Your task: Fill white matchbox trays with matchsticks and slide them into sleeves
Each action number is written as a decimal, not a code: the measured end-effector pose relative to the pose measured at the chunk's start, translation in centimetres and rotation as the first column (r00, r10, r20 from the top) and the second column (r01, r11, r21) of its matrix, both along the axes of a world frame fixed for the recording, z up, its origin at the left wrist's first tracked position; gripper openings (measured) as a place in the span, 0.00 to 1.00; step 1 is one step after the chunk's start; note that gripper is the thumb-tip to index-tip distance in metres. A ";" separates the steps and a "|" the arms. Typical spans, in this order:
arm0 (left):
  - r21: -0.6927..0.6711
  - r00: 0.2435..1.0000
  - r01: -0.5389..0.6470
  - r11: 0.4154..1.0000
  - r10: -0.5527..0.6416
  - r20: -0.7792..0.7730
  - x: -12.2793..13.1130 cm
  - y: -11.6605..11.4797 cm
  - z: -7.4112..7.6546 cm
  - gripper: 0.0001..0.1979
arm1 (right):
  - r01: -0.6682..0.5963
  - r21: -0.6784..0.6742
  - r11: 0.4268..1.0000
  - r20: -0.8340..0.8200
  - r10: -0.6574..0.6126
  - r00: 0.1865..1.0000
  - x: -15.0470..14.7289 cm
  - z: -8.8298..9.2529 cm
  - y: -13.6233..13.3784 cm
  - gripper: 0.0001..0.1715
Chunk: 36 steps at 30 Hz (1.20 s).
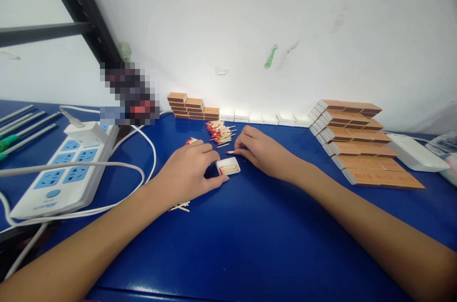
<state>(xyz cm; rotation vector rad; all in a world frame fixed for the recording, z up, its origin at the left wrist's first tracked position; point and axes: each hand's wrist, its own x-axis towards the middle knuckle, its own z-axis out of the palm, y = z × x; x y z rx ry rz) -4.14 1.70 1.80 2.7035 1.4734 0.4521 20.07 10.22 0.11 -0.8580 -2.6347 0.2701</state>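
A small white matchbox tray [234,162] lies on the blue table with several red-tipped matches [228,170] in it. My left hand [193,166] grips the tray's left end between thumb and fingers. Just beyond the tray's right side, my right hand [255,150] pinches a single match [230,152] by its plain end, red head pointing left. A heap of loose matches [219,131] sits behind the tray. More matches [192,141] show past my left knuckles, and a few others [183,207] lie below my left wrist.
Orange-brown matchboxes [194,104] are stacked by the wall, beside a row of white trays [264,117]. Stepped stacks of matchbox sleeves [367,150] stand at right, near a white device [416,152]. At left lie a power strip [67,164], white cables and green-handled rods [28,131].
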 end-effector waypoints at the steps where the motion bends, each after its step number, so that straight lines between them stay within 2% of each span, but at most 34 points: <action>1: -0.001 1.000 0.000 1.000 0.000 -0.001 0.0 0.0 0.0 0.15 | 0.000 0.002 1.000 -0.002 0.000 1.000 0.1 0.0 0.0 0.09; 6: 0.001 1.000 -0.001 1.000 0.001 0.004 -0.1 0.1 -0.1 0.15 | -0.006 0.021 1.000 -0.012 0.006 1.000 0.3 0.2 -0.1 0.10; 13: -0.004 1.000 -0.005 1.000 0.005 0.004 -0.1 0.2 -0.2 0.15 | -0.014 0.011 1.000 0.012 0.014 1.000 0.7 0.1 -0.2 0.07; 22: -0.003 1.000 0.002 1.000 -0.002 0.004 -0.1 0.1 -0.2 0.15 | 0.010 0.000 1.000 0.031 -0.010 0.999 0.6 0.0 -0.1 0.11; 26: -0.010 1.000 -0.007 1.000 0.007 -0.003 -0.1 0.1 0.0 0.15 | 0.017 -0.020 1.000 0.011 -0.017 1.000 0.7 1.0 -0.4 0.11; 31: -0.003 1.000 -0.020 1.000 0.020 -0.010 0.0 0.1 0.1 0.14 | -0.054 -0.072 0.996 0.050 0.057 0.997 0.6 2.8 -1.8 0.08; 36: 0.010 1.000 0.010 1.000 -0.010 0.003 0.2 0.0 0.2 0.14 | -0.088 -0.041 0.995 0.097 0.091 0.991 -0.5 3.2 -3.7 0.07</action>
